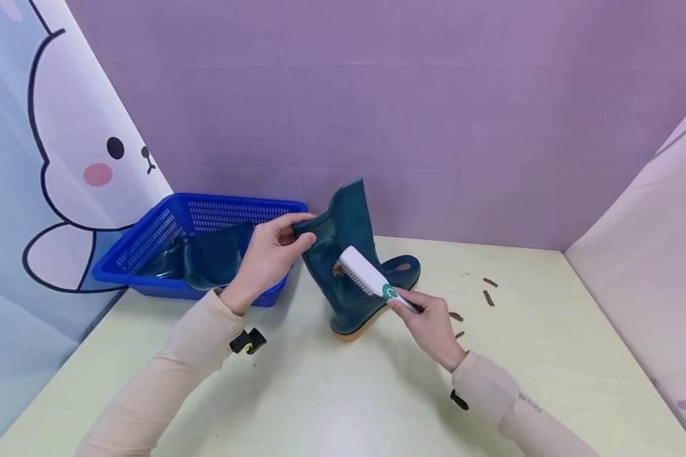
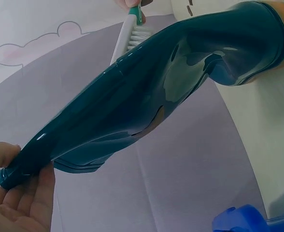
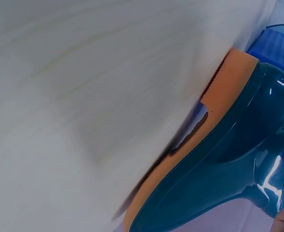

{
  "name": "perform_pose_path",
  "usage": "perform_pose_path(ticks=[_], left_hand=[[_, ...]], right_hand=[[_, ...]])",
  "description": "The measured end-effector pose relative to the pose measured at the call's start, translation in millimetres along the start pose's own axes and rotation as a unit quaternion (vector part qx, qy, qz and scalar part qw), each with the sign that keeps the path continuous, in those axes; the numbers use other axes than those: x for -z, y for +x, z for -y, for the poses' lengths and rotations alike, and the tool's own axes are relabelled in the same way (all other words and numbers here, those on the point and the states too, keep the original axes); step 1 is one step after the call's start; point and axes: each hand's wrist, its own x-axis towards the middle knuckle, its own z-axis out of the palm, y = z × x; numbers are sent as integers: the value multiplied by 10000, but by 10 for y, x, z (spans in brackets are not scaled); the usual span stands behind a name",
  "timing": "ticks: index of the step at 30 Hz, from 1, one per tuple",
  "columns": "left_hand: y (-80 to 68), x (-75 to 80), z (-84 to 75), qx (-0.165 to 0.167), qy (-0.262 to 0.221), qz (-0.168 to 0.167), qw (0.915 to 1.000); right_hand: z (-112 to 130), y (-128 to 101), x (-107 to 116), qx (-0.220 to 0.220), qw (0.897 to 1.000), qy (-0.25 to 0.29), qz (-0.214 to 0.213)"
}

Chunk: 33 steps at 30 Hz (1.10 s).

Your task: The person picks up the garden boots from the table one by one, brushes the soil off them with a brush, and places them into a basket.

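A dark teal rubber boot (image 1: 351,219) with an orange sole (image 3: 231,79) stands on the table, its shaft leaning left. My left hand (image 1: 269,254) pinches the top edge of the shaft, thumb on one side and fingers on the other, as the left wrist view shows too. My right hand (image 1: 431,324) grips the handle of a white and green scrub brush (image 1: 366,270). The brush's bristles face the shaft, right at a brown smear (image 1: 338,269). Another brown patch (image 1: 403,267) marks the toe.
At the left, a blue plastic basket (image 1: 246,201) holds another dark teal boot (image 1: 213,257) lying on its side. Several brown strips (image 1: 488,298) lie on the table (image 1: 549,355) to the right. A purple cloth backdrop (image 1: 406,114) rises behind.
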Motion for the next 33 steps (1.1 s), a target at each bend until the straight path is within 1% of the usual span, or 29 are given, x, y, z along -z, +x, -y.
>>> perform_pose_path(ticks=[5,10,15,18,23,27,29,33], left_hand=[[-7,13,26,44,7,-41,10000],[-5,29,74,93,-46,-90,9999],[4,41,76,52,-110,-84,9999],[8,51,76,53,-97,-91,9999],[10,57,76,65,-106,-79,9999],[10,44,54,61,-133,-54,9999],[7,38,43,54,-136,-53,9999],[-12,38,32,36,-104,-39,9999]], right_hand=[[-29,-21,15,17,9998,-175,12],[-56,-61,52,-99,9995,-292,25],[-69,-104,114,-312,9985,-455,-43],[-72,-107,158,-371,9984,-429,-67],[12,-61,189,-248,9990,-328,-196],[89,-28,143,-159,9994,-116,-296],[103,-15,104,-73,9995,-24,-297],[83,-21,35,141,9997,-145,-135]])
